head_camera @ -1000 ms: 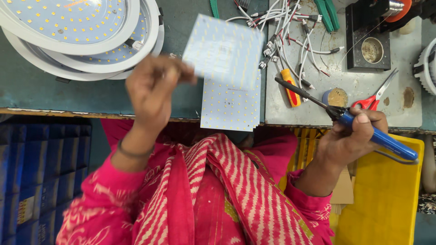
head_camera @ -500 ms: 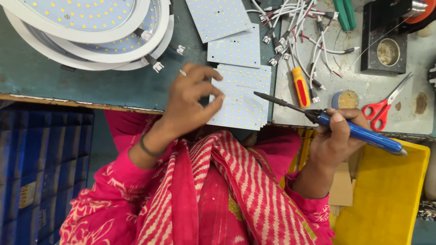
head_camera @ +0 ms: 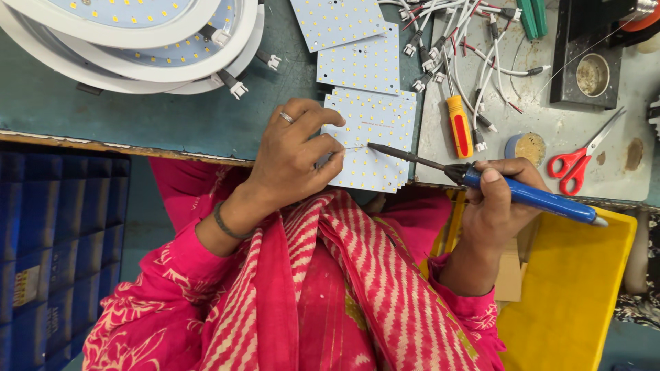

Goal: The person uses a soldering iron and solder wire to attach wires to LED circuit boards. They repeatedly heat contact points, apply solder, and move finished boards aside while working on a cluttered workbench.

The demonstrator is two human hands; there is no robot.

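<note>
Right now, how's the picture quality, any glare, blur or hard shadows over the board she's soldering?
Head view: light is even and soft, with only faint shadows under the left hand and the soldering iron. The LED board is sharp, its dots distinct, with no glare washing it out. The round light panels at top left look bright but readable. No motion blur on either hand; the right hand is crisp.

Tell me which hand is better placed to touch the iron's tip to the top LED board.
Right. The right hand already grips the blue soldering iron, its tip at the top LED board. The left hand is pinching a thin wire against that board.
</note>
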